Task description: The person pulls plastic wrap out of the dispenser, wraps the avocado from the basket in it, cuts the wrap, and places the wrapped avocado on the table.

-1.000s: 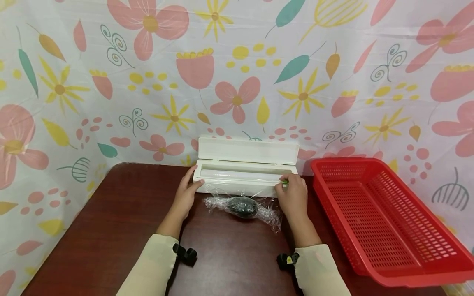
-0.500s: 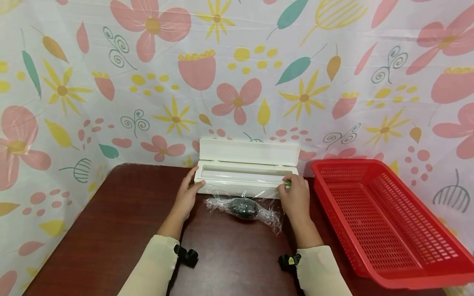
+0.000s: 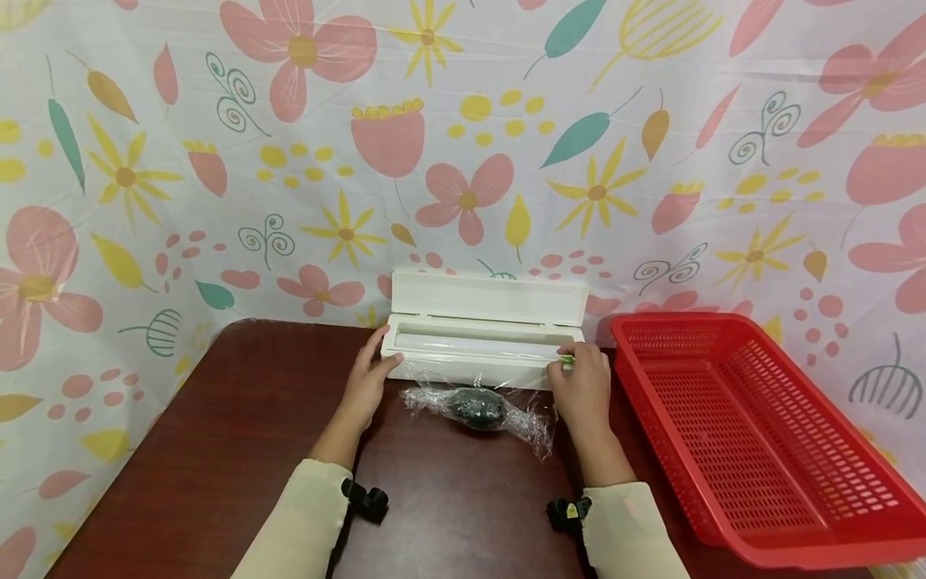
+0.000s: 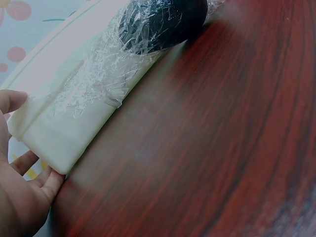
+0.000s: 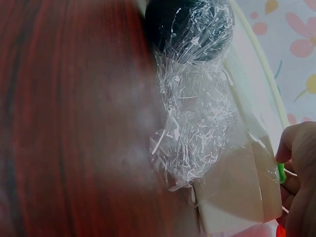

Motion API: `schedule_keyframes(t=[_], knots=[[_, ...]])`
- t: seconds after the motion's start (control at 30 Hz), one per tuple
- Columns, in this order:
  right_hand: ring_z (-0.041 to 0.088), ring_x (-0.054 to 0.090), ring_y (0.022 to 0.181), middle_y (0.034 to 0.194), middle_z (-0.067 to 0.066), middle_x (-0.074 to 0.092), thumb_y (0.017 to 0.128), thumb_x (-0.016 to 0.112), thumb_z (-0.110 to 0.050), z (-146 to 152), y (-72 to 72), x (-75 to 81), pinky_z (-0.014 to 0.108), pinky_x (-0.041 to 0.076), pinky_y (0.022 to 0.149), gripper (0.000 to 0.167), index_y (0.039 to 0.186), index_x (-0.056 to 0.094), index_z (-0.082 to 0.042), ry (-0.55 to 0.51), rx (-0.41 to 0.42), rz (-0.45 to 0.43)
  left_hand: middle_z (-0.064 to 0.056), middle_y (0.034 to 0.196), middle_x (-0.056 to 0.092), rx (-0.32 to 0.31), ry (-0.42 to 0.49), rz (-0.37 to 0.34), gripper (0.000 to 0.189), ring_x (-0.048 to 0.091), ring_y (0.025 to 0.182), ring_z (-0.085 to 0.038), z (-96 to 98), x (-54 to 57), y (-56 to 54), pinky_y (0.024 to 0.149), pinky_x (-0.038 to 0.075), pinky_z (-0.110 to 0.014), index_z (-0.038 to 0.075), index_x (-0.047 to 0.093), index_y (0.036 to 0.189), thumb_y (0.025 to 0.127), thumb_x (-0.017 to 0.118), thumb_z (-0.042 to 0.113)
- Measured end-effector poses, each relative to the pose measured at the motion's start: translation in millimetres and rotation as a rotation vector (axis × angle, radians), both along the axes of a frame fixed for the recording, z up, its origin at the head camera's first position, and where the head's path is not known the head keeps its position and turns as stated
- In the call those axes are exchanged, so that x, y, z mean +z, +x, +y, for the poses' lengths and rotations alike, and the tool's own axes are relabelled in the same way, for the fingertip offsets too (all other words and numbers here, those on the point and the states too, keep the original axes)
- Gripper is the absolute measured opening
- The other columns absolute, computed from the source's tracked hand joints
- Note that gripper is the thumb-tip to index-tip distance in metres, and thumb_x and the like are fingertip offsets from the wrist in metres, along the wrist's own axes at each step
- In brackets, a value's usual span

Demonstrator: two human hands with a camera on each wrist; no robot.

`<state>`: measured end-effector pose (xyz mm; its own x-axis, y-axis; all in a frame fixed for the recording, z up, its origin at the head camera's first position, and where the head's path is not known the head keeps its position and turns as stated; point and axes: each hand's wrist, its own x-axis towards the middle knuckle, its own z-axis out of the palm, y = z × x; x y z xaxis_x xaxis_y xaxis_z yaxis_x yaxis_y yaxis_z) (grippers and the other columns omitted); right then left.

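A white plastic-wrap dispenser box (image 3: 470, 371) stands at the back of the table with its lid (image 3: 492, 297) raised and a roll of wrap (image 3: 463, 346) inside. My left hand (image 3: 364, 390) holds its left end, thumb on the front edge, fingers at the end and lower corner. At the right end, my right hand (image 3: 582, 390) pinches a small green slider (image 5: 281, 173) on the box's front edge. A dark, rounded object (image 3: 477, 408), bundled in crumpled cling film (image 5: 197, 123), lies just in front of the box. Its kind is obscured by the film.
A red perforated plastic basket (image 3: 723, 498) stands on the right of the dark wood table (image 3: 448, 498). Right behind the box hangs a flower-patterned cloth (image 3: 463, 104).
My right hand has slid slightly to the right along the box edge with the green slider. My left hand keeps its place on the box; the view has shifted a little.
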<state>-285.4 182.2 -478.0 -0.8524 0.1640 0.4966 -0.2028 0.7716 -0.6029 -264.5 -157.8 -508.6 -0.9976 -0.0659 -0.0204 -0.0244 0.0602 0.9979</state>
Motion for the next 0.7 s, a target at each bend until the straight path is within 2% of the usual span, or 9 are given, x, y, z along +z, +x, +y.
schedule_keyframes(t=[0.13,0.27,0.43,0.57,0.7], knots=[[0.042,0.051,0.102,0.105,0.023,0.062,0.081,0.062,-0.005,0.3,-0.5,-0.1,0.052,0.041,0.092,0.020,0.099,0.067,0.001,-0.008,-0.006,0.007,-0.004,0.170,0.006,-0.011,0.018,-0.023,0.061,0.030,0.148,-0.036,-0.9,5.0,0.4,0.120,0.025,-0.062,0.043,0.032,0.155,0.101,0.060,0.039],[0.042,0.050,0.105,0.108,0.023,0.061,0.080,0.063,-0.005,1.0,-0.3,-0.4,0.052,0.041,0.094,0.024,0.102,0.068,0.002,-0.017,-0.012,0.010,-0.007,0.170,0.005,-0.027,0.033,-0.046,0.063,0.030,0.147,-0.037,-0.1,17.5,4.9,0.120,0.025,-0.062,0.036,0.030,0.158,0.103,0.059,0.032],[0.043,0.050,0.118,0.123,0.024,0.059,0.082,0.063,-0.007,2.0,0.5,-0.5,0.053,0.041,0.102,0.033,0.113,0.067,0.004,-0.042,-0.017,-0.014,-0.010,0.169,0.008,-0.039,0.015,-0.056,0.063,0.034,0.144,-0.037,2.1,32.4,13.0,0.120,0.027,-0.060,0.030,0.029,0.160,0.104,0.057,0.027],[0.042,0.051,0.131,0.138,0.024,0.059,0.085,0.061,-0.009,3.7,-0.4,-0.3,0.052,0.039,0.113,0.044,0.127,0.064,0.005,-0.039,-0.005,-0.051,-0.010,0.168,0.009,-0.039,0.017,-0.049,0.062,0.035,0.143,-0.036,2.7,35.2,15.1,0.120,0.027,-0.060,0.029,0.029,0.160,0.104,0.057,0.027],[0.041,0.051,0.136,0.142,0.024,0.058,0.086,0.060,-0.009,5.5,-1.5,0.5,0.052,0.038,0.116,0.049,0.133,0.062,0.004,-0.017,0.007,-0.067,-0.008,0.169,0.008,-0.041,0.043,-0.047,0.062,0.034,0.143,-0.035,2.4,34.8,15.2,0.120,0.026,-0.059,0.030,0.029,0.160,0.104,0.057,0.026]])
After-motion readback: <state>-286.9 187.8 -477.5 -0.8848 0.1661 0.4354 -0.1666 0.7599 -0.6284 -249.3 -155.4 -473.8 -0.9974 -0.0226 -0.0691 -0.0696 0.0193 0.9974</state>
